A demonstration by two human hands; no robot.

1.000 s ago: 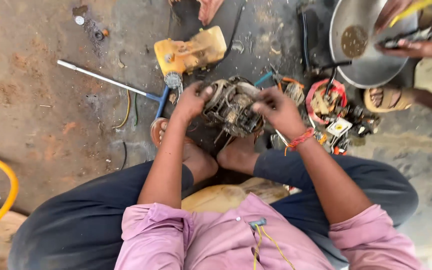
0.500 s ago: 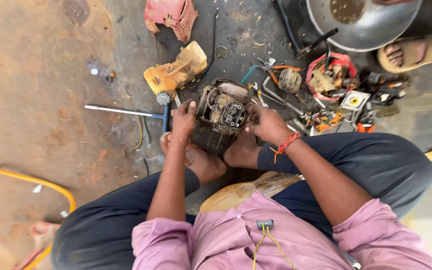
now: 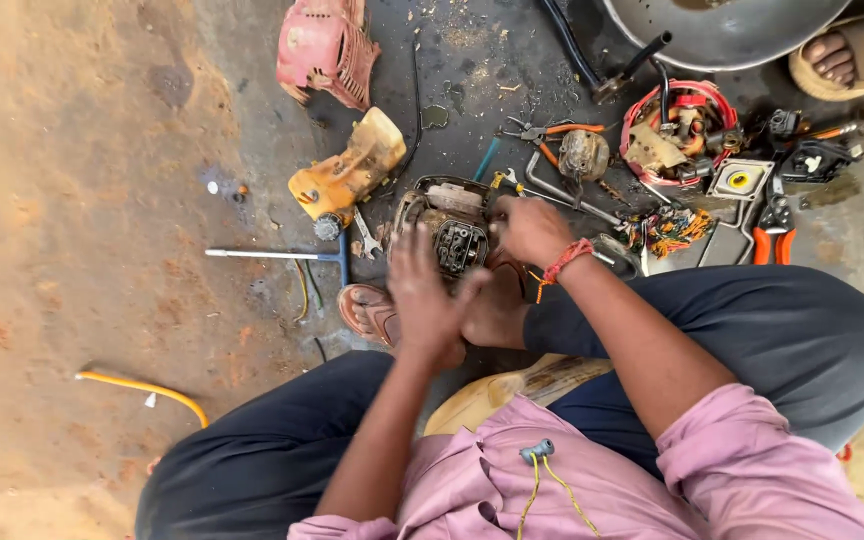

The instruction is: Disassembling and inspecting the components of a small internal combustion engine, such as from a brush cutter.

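A small greasy engine [image 3: 452, 225] stands on the oily ground between my feet. My left hand [image 3: 422, 295] hovers just in front of it, fingers spread, holding nothing. My right hand [image 3: 530, 230], with a red thread at the wrist, is curled on the engine's right side. A small spanner [image 3: 367, 235] lies just left of the engine. A yellow plastic tank [image 3: 347, 170] lies at its upper left.
A T-handle wrench [image 3: 272, 255] lies to the left and a red engine cover [image 3: 322, 45] at the top. A red basket of parts [image 3: 677, 130], orange-handled pliers [image 3: 772, 235], a metal pan [image 3: 722, 30] and another person's sandalled foot [image 3: 842, 55] are at right. A yellow hose [image 3: 147, 390] lies lower left.
My left hand has come off the engine and drawn back toward me with fingers spread. My right hand stays on the engine's right side. The view has tilted up.
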